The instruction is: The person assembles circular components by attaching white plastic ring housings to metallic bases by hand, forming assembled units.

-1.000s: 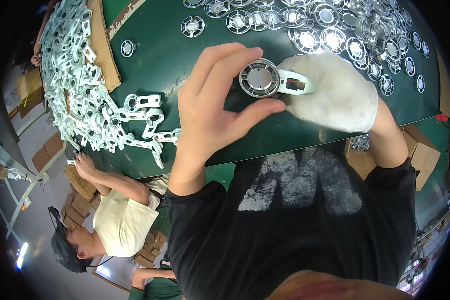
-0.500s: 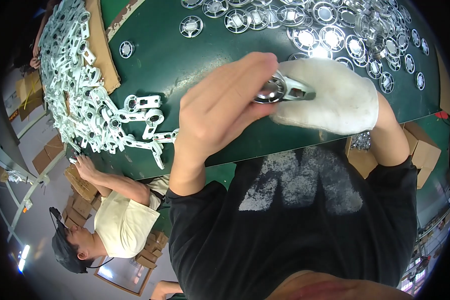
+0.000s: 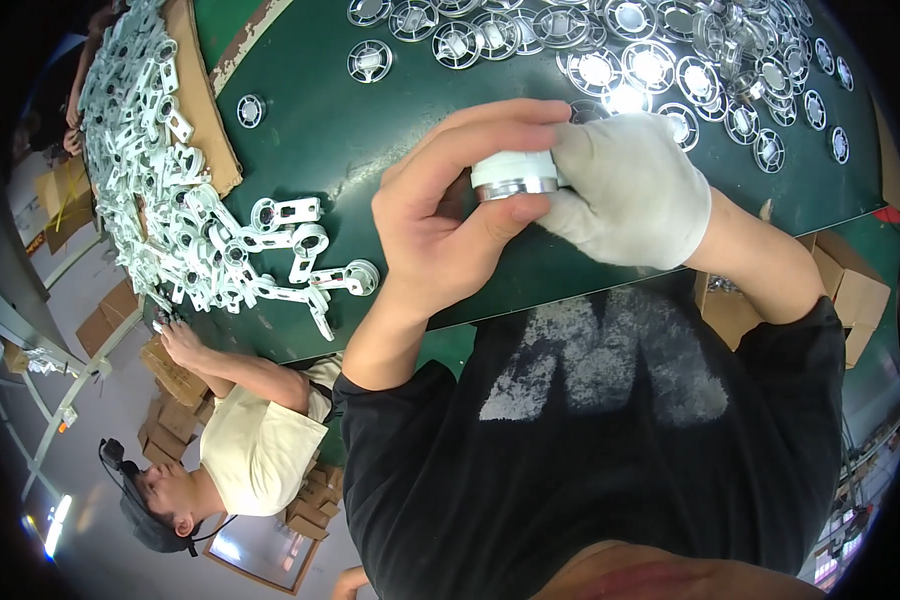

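Observation:
Above the near edge of the table, both hands hold a pale ring-ended part with a silver round cap (image 3: pixel 515 178). It is turned side-on, its white band above and the shiny rim below. My bare left hand (image 3: pixel 425 215) grips the round end, with fingers over the top and the thumb under the rim. My right hand (image 3: pixel 635 190), in a white glove, is closed at the part's other side and hides that end. Several pale ring-ended arms (image 3: pixel 305 240) lie to the left of my left hand. Several silver spoked discs (image 3: pixel 650 65) lie beyond the hands.
A large heap of pale arms (image 3: pixel 150 150) covers the left of the green table (image 3: pixel 320 120), beside a cardboard sheet (image 3: pixel 205 110). One lone disc (image 3: pixel 251 111) lies near it. At the left a co-worker (image 3: pixel 260 440) sits working. An open carton (image 3: pixel 730 310) stands below the table at right.
The held part has turned from showing its domed silver face to a side-on position. My gloved right hand has moved a little left, and the left hand's grip has shifted.

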Tool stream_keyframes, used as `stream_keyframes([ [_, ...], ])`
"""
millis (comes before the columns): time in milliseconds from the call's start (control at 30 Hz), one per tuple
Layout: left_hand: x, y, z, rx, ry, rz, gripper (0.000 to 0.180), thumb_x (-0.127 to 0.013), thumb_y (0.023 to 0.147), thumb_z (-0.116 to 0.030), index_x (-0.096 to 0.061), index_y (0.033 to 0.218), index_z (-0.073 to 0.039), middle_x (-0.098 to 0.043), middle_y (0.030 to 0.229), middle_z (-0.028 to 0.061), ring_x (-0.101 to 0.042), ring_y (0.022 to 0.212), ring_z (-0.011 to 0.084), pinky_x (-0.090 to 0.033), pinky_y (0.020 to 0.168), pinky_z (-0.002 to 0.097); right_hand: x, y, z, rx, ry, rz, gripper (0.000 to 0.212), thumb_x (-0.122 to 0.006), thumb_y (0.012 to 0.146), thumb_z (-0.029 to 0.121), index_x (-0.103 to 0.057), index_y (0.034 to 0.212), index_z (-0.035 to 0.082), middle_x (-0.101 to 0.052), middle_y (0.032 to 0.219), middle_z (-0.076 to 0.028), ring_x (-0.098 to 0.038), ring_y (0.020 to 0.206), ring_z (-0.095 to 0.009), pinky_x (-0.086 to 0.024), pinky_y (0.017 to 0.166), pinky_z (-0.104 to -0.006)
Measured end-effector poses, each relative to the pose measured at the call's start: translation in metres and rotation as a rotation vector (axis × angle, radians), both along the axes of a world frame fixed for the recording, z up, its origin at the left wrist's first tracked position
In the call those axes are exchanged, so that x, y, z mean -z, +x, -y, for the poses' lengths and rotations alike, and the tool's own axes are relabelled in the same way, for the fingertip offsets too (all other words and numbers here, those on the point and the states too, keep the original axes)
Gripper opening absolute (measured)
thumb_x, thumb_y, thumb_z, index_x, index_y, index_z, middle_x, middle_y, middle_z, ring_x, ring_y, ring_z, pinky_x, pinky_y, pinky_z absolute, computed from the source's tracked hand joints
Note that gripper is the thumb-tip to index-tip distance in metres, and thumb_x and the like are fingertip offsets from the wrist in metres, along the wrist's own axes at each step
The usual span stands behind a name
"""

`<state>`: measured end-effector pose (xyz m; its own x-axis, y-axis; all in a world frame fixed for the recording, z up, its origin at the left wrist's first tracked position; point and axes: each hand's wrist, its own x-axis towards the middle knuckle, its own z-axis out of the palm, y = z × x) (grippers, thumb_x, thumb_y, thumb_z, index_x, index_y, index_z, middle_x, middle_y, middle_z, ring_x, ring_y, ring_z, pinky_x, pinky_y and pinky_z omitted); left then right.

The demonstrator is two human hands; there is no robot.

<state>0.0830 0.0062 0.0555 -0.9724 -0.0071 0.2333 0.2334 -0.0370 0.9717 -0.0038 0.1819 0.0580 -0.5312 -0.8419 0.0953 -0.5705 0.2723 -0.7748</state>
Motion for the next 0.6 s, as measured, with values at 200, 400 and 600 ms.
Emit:
stream_keyframes([
  [200,-0.010,-0.004,0.010,-0.025,-0.053,0.107,0.031,-0.081,0.078,0.000,-0.074,0.108,0.003,-0.071,0.120,0.0155,-0.069,0.106,0.0235,-0.054,0.092,0.0324,0.003,0.002,0.005,-0.002,0.055,-0.122,0.032,-0.065,0.092,0.040,-0.069,0.093,0.008,-0.067,0.066,-0.012,-0.070,0.063,-0.033,-0.056,0.055,-0.0422],
  [400,-0.035,-0.029,0.074,0.126,-0.325,0.488,0.016,-0.071,0.093,-0.010,-0.076,0.105,-0.001,-0.064,0.097,-0.0003,-0.058,0.086,0.0067,-0.046,0.071,0.0224,-0.004,0.001,0.002,-0.092,0.097,-0.115,0.038,-0.068,0.093,0.043,-0.067,0.102,0.007,-0.067,0.065,-0.011,-0.069,0.060,-0.030,-0.053,0.052,-0.0419],
  [600,-0.034,-0.047,0.162,-0.489,-0.020,0.311,0.049,-0.065,0.101,-0.019,-0.050,0.144,-0.001,-0.060,0.131,0.0137,-0.067,0.109,0.0247,-0.055,0.094,0.0334,0.006,0.007,0.005,-0.093,-0.010,-0.125,0.026,-0.070,0.091,0.034,-0.068,0.102,0.010,-0.066,0.064,-0.007,-0.068,0.058,-0.026,-0.052,0.052,-0.0371],
])
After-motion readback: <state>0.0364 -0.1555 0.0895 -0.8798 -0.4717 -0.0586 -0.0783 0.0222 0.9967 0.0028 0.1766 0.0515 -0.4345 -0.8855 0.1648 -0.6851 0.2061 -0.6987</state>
